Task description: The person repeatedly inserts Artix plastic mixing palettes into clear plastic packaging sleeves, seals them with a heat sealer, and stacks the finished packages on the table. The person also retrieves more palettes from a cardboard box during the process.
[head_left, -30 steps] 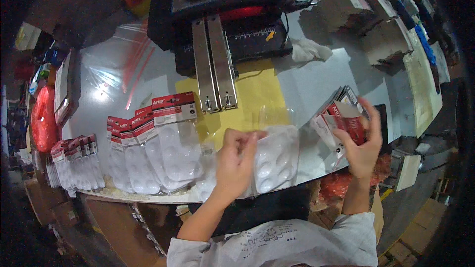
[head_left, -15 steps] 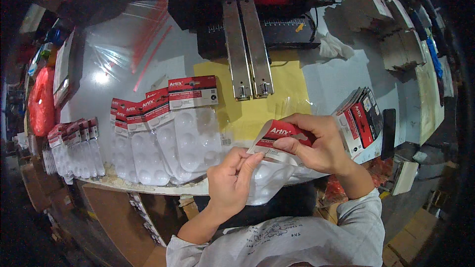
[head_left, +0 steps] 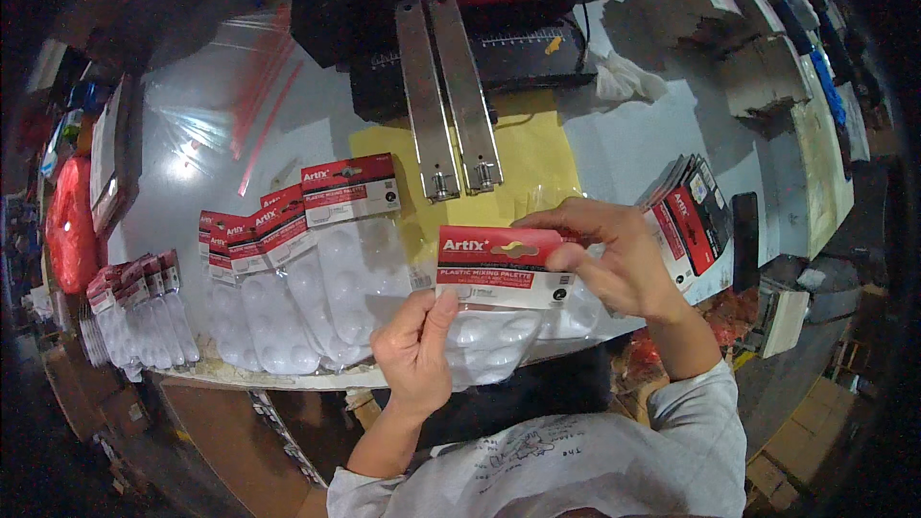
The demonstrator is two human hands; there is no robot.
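Between both hands is a red and white header card [head_left: 504,273], folded over the top of a clear bag with a white plastic paint palette [head_left: 484,334] in it. My left hand [head_left: 414,350] pinches the card's lower left corner between thumb and fingers. At the card's right end my right hand [head_left: 614,264] is closed, thumb in front and fingers behind the top edge. Left of my hands, several bagged palettes [head_left: 350,278] with the same kind of card lie overlapping on the table. To the right lies a stack of loose red, white and black cards [head_left: 693,225].
A black machine [head_left: 480,48] with two metal bars [head_left: 449,105] stands at the back, its bars reaching over a yellow sheet [head_left: 542,158]. More carded palettes [head_left: 144,317] stand in a row at far left. A dark phone-like slab [head_left: 744,240] and grey card stacks [head_left: 763,72] are at right.
The card was bent and tilted; now it lies flat and faces up. My left hand has moved left and slightly up. My right hand remains at the card's right end.
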